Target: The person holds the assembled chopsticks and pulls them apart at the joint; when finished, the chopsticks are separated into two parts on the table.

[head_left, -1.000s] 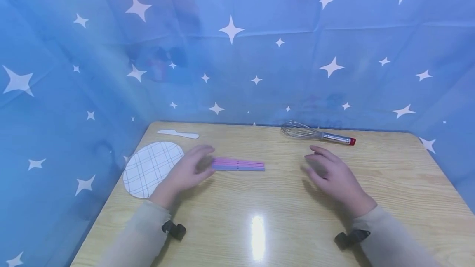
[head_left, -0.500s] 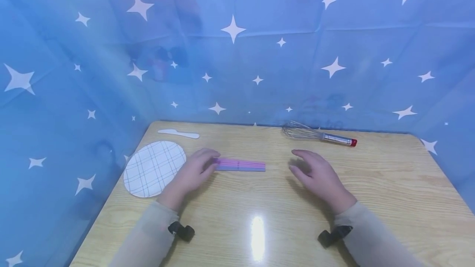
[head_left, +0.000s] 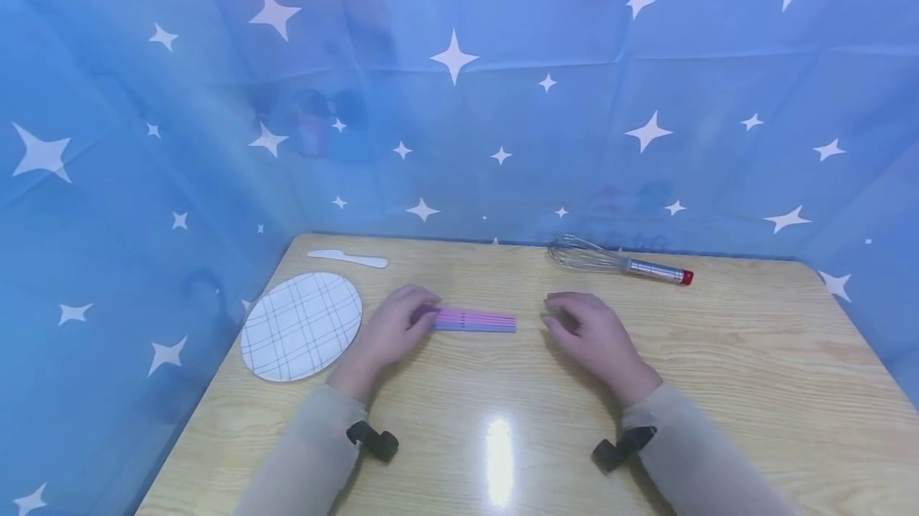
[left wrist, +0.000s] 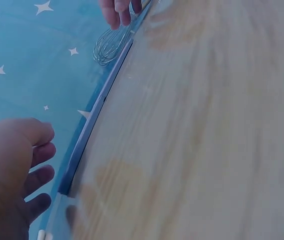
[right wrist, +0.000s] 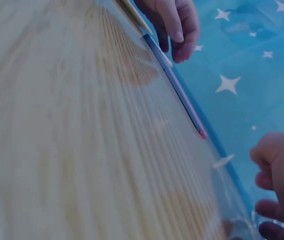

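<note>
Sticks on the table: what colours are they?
The sticks are pink and purplish blue, clearest in the head view.

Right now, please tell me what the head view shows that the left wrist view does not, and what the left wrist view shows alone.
Only the head view shows the red end of the whisk, the sleeves and the black wrist straps.

Only the left wrist view shows the left end of the stick bundle; in the head view, the left hand hides it.

Both show the whisk's wires, both hands, the wooden table and the starred curtain.
</note>
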`<state>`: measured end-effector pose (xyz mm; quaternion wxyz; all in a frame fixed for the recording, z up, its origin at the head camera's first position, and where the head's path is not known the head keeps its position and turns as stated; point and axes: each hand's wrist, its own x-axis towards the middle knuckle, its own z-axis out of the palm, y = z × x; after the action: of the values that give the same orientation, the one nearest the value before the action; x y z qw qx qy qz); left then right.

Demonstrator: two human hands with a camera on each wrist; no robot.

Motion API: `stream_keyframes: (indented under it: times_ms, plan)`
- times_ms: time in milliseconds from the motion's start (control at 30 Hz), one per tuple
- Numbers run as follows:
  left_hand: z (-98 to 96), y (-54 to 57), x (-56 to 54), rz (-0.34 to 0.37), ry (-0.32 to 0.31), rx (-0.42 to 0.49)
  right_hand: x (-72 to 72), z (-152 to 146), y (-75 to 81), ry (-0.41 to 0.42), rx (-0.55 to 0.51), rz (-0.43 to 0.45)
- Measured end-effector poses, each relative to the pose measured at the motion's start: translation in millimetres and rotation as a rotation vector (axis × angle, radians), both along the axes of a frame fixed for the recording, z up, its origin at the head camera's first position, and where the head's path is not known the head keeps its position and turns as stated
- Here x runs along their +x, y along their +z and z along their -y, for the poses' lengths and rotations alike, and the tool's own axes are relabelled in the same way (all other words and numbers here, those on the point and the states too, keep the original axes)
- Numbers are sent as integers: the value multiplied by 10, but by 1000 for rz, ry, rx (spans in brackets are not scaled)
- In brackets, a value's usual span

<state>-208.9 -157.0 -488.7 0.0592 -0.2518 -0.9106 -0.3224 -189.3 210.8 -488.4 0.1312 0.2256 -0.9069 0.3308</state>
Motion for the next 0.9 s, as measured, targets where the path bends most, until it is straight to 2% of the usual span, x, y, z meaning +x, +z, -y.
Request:
stream_keyframes:
  times_ms: [400,667,900]
  plan:
    - [-114,-101,-59,19,33,56,-121,210,-96,5,-20,10]
    - [-164,-176,-110,12,31,47,-150,353,-114,7,-17,25]
    - [-170,-190,-112,13,31,30,-153,545,-130,18,-5,44]
